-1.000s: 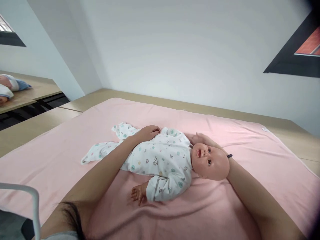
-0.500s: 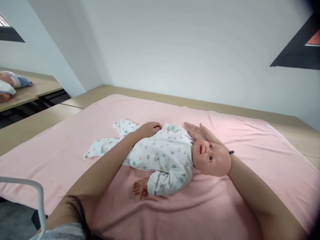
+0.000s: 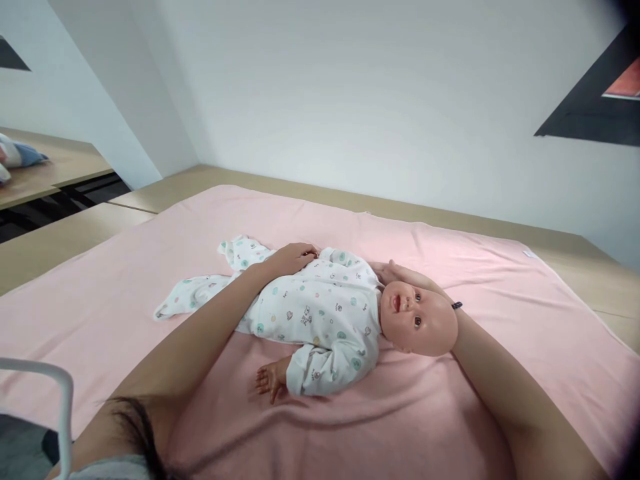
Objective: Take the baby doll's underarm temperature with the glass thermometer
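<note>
A baby doll (image 3: 310, 307) in a white patterned sleepsuit lies on its back on a pink blanket (image 3: 150, 260), its bald head (image 3: 425, 320) to the right and its legs to the left. My left hand (image 3: 296, 257) reaches across its body, fingers curled at the end of its far sleeve (image 3: 343, 257), where the doll's far hand is mostly covered. Behind the doll's neck and far shoulder is my right hand (image 3: 388, 271), thumb apart and the other fingers largely hidden by the shoulder. My right forearm passes behind the head. The doll's near hand (image 3: 271, 380) rests on the blanket.
The blanket covers a wooden table (image 3: 135, 217) set against a pale wall (image 3: 350, 100). On another table (image 3: 65, 160) at the left lies a partly visible blue and white bundle (image 3: 23, 153). A white curved bar (image 3: 65, 407) stands at the lower left.
My right hand has slid left, in behind the doll's shoulder, so its outstretched fingers are now mostly hidden. My left hand stays at the far sleeve. The view has shifted slightly.
</note>
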A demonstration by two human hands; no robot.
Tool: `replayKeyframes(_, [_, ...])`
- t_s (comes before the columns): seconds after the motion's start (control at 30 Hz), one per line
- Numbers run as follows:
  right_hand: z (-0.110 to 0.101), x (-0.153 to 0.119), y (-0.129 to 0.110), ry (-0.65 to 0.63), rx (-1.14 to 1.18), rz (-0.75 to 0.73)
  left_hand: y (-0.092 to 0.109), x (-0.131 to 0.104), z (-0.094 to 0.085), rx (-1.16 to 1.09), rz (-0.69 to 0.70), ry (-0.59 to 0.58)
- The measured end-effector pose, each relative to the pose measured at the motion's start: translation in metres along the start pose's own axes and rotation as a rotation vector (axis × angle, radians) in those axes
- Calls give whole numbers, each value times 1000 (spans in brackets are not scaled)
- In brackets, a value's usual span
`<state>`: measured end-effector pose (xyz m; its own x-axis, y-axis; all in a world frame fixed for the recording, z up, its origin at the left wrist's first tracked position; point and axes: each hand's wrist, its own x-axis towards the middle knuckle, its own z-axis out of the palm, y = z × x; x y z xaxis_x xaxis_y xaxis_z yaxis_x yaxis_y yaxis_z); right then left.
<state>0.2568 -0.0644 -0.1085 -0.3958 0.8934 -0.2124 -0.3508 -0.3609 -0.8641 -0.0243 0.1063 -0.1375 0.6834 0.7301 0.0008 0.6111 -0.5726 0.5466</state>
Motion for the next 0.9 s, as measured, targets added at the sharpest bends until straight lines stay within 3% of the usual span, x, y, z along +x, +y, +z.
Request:
replayKeyframes(0.13, [-4,5,-1,64,-27,-108,-1,0,0,-6,8,6])
replayKeyframes(0.3, [-8,1,5,28,-27,-46,-3,0,0,-18,5,1])
replayKeyframes(0.5, [-7,-2,5,76,-21,-125,0,-2,-1,-13,-7,-14])
replayKeyframes(0.9, [8,-5,1,-37,-61,-86,-2,-1,0,0,2,-9])
